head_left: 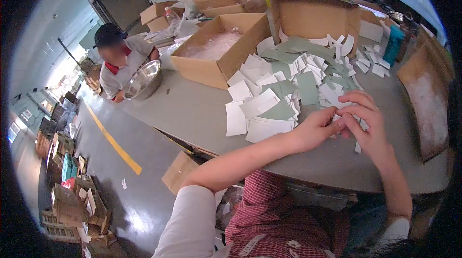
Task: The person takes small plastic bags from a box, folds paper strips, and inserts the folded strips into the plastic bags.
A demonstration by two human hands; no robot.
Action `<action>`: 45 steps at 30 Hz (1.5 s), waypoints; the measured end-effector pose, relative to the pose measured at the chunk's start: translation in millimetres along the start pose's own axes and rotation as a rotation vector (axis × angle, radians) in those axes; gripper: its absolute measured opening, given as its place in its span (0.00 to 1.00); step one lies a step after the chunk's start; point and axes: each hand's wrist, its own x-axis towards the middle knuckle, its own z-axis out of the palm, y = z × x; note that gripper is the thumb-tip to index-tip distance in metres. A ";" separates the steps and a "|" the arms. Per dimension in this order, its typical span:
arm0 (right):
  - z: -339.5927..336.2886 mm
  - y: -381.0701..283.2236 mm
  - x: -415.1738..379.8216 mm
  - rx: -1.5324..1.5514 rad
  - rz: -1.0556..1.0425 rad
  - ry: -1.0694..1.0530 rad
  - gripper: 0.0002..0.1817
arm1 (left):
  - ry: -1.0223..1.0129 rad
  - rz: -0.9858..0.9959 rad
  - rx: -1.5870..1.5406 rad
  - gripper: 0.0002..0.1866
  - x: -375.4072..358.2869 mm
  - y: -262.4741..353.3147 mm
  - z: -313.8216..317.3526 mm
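My left hand (317,127) and my right hand (364,119) meet above the near right part of the table, thumbs and fingertips pinched together. Whatever is between them is mostly hidden by the fingers, and I cannot tell what it is. Just beyond the hands spreads a loose heap of white cards (263,103) and grey-green cards (307,89). Some white pieces show right around my fingers and partly under them.
An open cardboard box (224,72) with clear plastic stands behind the cards; another box (315,15) rises beside it. A teal bottle (394,46) and a cardboard flap (426,109) are at right. Across the table, a person (126,56) holds a metal bowl (144,81).
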 end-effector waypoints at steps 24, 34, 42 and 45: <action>9.4 -11.7 -4.5 -0.340 -0.112 0.048 0.11 | 0.172 0.224 0.430 0.32 -2.6 -0.5 9.2; -13.0 15.0 3.9 -0.059 -0.109 0.096 0.06 | 0.176 -0.180 -0.546 0.24 0.4 23.3 -12.4; -7.4 14.5 0.9 0.195 -0.104 0.079 0.07 | 0.069 -0.221 -0.397 0.21 -3.9 41.7 -8.8; -13.7 14.8 -1.8 0.093 -0.127 0.017 0.10 | 0.189 -0.198 -0.368 0.17 -6.0 35.8 -4.0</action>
